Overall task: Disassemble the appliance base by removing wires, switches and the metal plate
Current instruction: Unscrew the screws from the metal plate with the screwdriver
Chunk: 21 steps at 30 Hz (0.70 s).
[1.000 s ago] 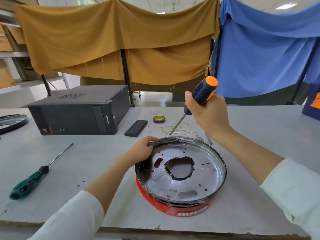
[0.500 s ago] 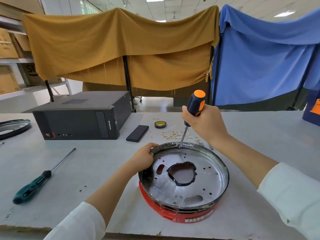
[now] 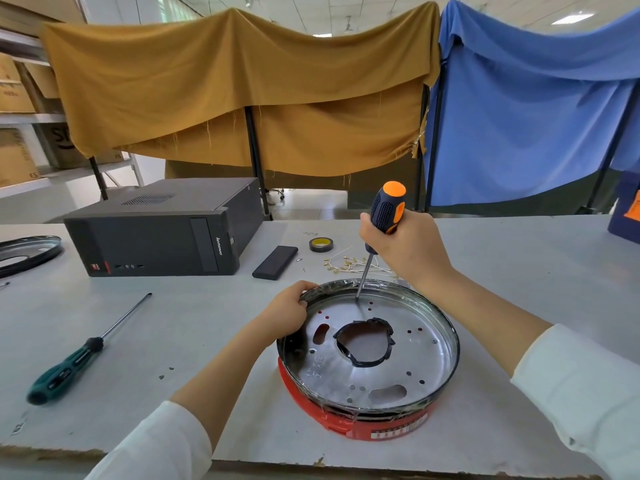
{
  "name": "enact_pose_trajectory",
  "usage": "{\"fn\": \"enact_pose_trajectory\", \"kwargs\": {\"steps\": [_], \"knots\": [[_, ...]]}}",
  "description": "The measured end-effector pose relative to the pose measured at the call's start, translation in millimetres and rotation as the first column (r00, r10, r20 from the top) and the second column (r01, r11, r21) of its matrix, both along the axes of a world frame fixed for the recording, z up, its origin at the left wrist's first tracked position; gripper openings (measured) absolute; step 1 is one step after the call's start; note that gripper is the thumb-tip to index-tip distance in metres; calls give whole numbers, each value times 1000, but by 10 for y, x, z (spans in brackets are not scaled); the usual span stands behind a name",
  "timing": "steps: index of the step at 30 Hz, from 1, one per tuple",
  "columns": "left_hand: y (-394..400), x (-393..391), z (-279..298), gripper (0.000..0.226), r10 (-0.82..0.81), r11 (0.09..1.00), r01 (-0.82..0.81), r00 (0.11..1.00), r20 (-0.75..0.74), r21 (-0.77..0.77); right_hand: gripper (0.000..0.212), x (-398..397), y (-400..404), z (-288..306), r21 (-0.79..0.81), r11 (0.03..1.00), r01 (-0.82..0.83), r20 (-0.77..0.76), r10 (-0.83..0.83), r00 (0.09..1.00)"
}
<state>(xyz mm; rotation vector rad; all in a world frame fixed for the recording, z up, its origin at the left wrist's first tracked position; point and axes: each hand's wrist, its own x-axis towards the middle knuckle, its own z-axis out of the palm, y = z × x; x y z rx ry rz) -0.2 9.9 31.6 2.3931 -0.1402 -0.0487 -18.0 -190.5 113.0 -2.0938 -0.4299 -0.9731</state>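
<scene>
The round appliance base (image 3: 388, 429), red at its lower edge, lies near the table's front edge. A shiny metal plate (image 3: 412, 362) with a central opening and several small holes fills its top. My left hand (image 3: 285, 315) grips the base's rim at the far left. My right hand (image 3: 407, 249) holds a black-and-orange screwdriver (image 3: 386, 211) nearly upright, and its tip touches the plate at the far side. A bundle of loose pale wires (image 3: 349, 265) with brass terminals lies on the table behind the base.
A green-handled screwdriver (image 3: 74, 362) lies at the left. Behind stand a black computer case (image 3: 166, 230), a flat black block (image 3: 275, 262) and a roll of tape (image 3: 320, 244). Another metal ring (image 3: 24, 251) sits at the far left edge. Cloth-draped racks close off the back.
My right hand has swung the screwdriver from a slant behind the base to nearly upright and lowered its tip onto the plate. My left hand has stayed on the rim.
</scene>
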Motion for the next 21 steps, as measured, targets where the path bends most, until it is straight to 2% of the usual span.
{"fn": "enact_pose_trajectory", "kwargs": {"steps": [21], "knots": [[-12,13,6,46,-6,999,6,1000,-3,34,35,29,-10,-33,22,1000,-21,19,20,1000]]}}
